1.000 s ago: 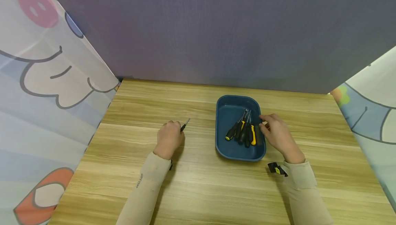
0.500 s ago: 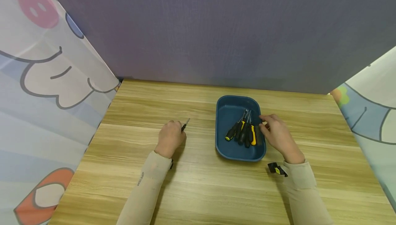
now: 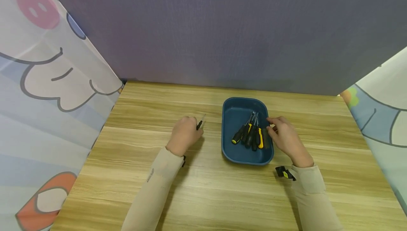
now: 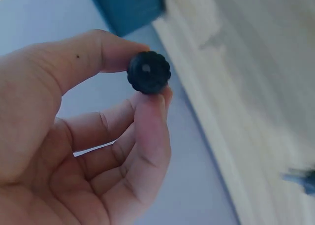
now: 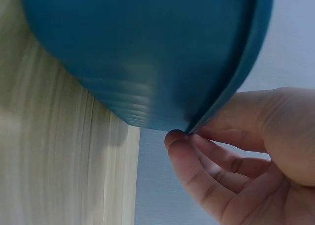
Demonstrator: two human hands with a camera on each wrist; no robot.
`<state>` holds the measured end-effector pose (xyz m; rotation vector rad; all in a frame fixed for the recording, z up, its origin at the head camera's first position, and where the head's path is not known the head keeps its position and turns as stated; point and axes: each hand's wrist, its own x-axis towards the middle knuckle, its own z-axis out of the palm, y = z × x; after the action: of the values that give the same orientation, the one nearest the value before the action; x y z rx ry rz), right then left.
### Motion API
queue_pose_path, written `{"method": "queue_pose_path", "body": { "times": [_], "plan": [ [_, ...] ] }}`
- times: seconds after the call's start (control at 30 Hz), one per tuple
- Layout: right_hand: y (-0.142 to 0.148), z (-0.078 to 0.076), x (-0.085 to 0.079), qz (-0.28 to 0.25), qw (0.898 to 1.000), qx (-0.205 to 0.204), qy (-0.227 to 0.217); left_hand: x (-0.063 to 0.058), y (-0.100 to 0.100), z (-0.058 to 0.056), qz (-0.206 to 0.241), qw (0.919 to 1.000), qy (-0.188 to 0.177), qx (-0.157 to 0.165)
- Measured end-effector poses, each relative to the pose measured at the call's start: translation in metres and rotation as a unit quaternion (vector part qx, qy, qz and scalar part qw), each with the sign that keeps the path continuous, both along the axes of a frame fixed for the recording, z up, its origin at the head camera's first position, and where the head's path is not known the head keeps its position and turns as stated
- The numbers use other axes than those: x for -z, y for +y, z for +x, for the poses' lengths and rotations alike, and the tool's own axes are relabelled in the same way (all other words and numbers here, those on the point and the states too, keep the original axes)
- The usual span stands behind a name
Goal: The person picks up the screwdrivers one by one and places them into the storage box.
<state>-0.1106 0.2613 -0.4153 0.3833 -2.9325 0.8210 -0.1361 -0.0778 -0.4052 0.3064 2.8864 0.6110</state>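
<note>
My left hand point(image 3: 184, 135) pinches a small black-handled screwdriver point(image 3: 199, 124) between thumb and fingers, left of the tray in the head view. Its thin shaft points up and away to the right. From the left wrist, the ribbed butt of the screwdriver handle point(image 4: 148, 72) faces the camera. A dark blue plastic tray point(image 3: 231, 118) stands on the table, with several black and yellow-black screwdrivers point(image 3: 249, 135) lying in its right half. My right hand point(image 3: 286, 137) grips the tray's right rim, thumb and fingers on either side of it in the right wrist view.
A wood-grain table point(image 3: 203, 192) lies beneath everything, with a grey panel point(image 3: 203, 33) along its back edge. Printed curtains point(image 3: 41, 135) hang at both sides. A blurred dark object point(image 4: 309, 181) shows at the right edge of the left wrist view.
My left hand has moved right and slightly away from me, bringing the screwdriver closer to the tray. The right hand and the tray have stayed in place.
</note>
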Motion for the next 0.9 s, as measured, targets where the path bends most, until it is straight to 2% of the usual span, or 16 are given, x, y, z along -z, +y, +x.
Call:
{"method": "queue_pose_path", "body": {
  "times": [0.27,0.5,0.67,0.9],
  "plan": [
    [0.001,-0.002,-0.001,0.000,1.000,-0.001,-0.001,-0.024,0.035,-0.013,0.001,0.9984,0.026,0.050],
    [0.001,-0.001,-0.001,-0.003,1.000,-0.001,-0.013,-0.034,0.066,-0.022,0.004,0.9944,0.038,0.098],
    [0.002,-0.002,0.000,-0.003,1.000,-0.002,-0.004,-0.037,0.090,-0.029,0.016,0.9925,0.007,0.121],
    [0.002,-0.002,0.000,-0.005,1.000,0.000,-0.005,-0.037,0.125,-0.035,0.024,0.9901,-0.031,0.135]
  ]
}}
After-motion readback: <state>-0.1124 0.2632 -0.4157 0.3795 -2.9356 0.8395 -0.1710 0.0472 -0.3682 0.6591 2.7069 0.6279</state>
